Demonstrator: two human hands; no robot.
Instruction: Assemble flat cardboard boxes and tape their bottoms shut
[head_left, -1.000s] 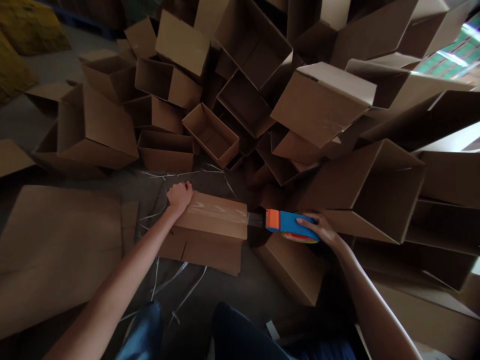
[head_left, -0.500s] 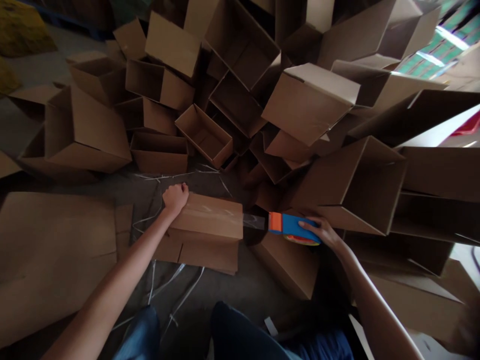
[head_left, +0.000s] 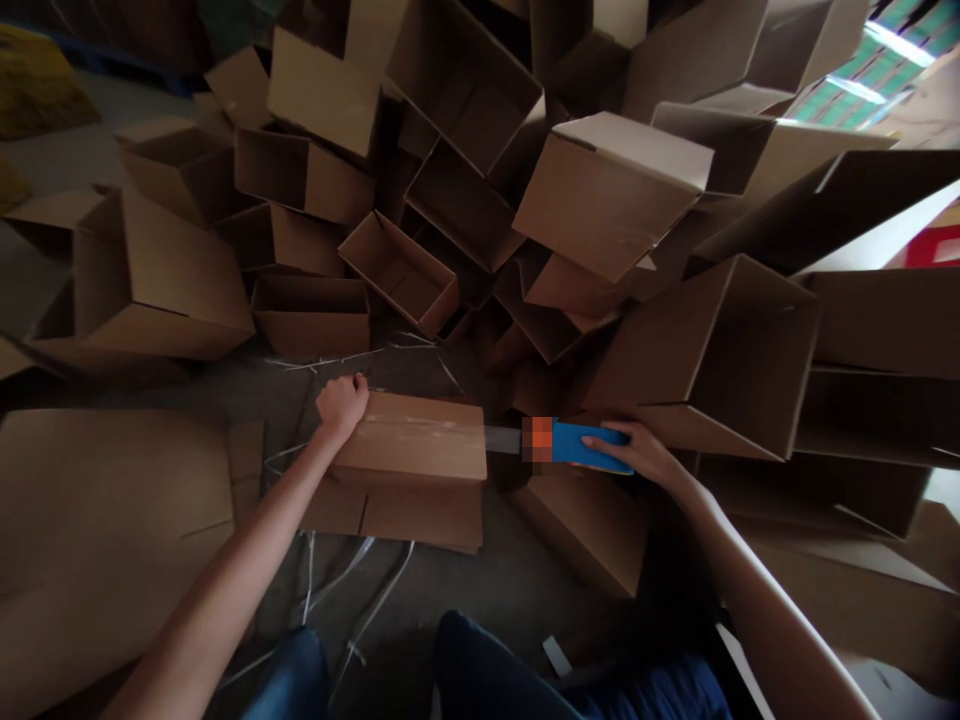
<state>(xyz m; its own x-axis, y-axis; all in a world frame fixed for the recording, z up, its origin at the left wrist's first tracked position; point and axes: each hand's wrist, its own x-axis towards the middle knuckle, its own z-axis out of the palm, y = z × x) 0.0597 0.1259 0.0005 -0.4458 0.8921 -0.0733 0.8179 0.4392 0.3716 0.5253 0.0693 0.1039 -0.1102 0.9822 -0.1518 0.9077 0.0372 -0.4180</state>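
Note:
A cardboard box (head_left: 420, 440) lies in front of my knees, with a shiny strip of clear packing tape running along its top. My left hand (head_left: 343, 410) is closed at the box's left end, its fingers curled at the edge. A tape dispenser (head_left: 589, 447), blue with an orange front, is in my right hand (head_left: 637, 450), to the right of the box. A stretch of tape (head_left: 502, 440) spans the gap between the box's right edge and the dispenser. Folded cardboard (head_left: 420, 515) shows along the box's near side.
Open cardboard boxes (head_left: 401, 275) are heaped across the far side and the right. A flat cardboard sheet (head_left: 112, 540) lies at left. White straps (head_left: 379, 595) trail over the floor near my knees. Another box (head_left: 585, 530) sits just below the dispenser.
The dispenser has shifted slightly left, nearer the box, and turned a little, so less of its tape roll shows. My left hand stays at the box's left end.

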